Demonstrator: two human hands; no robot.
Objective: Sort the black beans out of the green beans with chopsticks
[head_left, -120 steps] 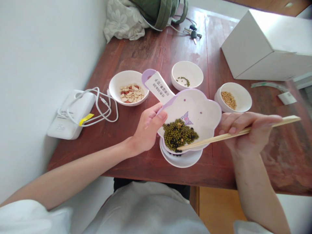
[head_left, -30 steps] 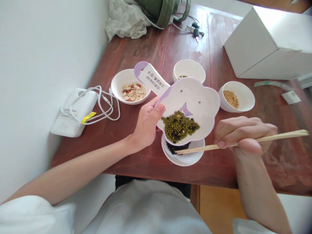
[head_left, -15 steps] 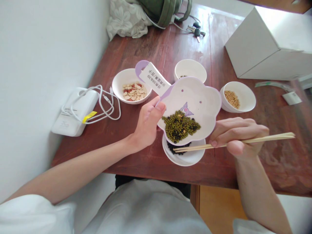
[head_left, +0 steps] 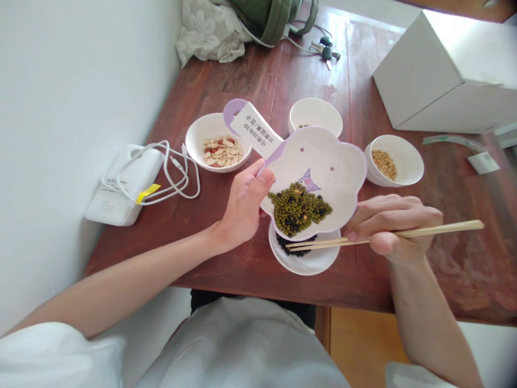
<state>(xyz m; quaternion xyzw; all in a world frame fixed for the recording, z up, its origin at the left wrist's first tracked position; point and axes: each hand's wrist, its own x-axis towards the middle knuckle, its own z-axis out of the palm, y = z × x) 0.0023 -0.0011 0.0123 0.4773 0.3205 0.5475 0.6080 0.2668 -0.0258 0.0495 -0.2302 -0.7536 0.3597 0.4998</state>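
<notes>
My left hand (head_left: 247, 207) grips a white, purple-rimmed flower-shaped dish (head_left: 343, 167) by the base of its labelled handle. Green mung beans (head_left: 297, 205), mixed with some black and a few yellowish ones, lie in the dish's near side. In my right hand (head_left: 398, 221) is a pair of chopsticks (head_left: 440, 230), their tips over black beans (head_left: 297, 249) in a small white bowl (head_left: 313, 265). The dish hangs over this bowl and hides its far part. Whether the tips hold a bean, I cannot tell.
A bowl of peanuts (head_left: 220, 152) stands left, partly behind the dish handle. Another bowl (head_left: 315, 113) is behind the dish, and a bowl of soybeans (head_left: 398, 161) stands right. Around lie a white power bank with cable (head_left: 125, 186), keys (head_left: 326, 53), a green bag (head_left: 266, 19) and a white box (head_left: 428, 81).
My right hand and the chopsticks have shifted slightly left, tips still over the black beans. The dish in my left hand has hardly moved.
</notes>
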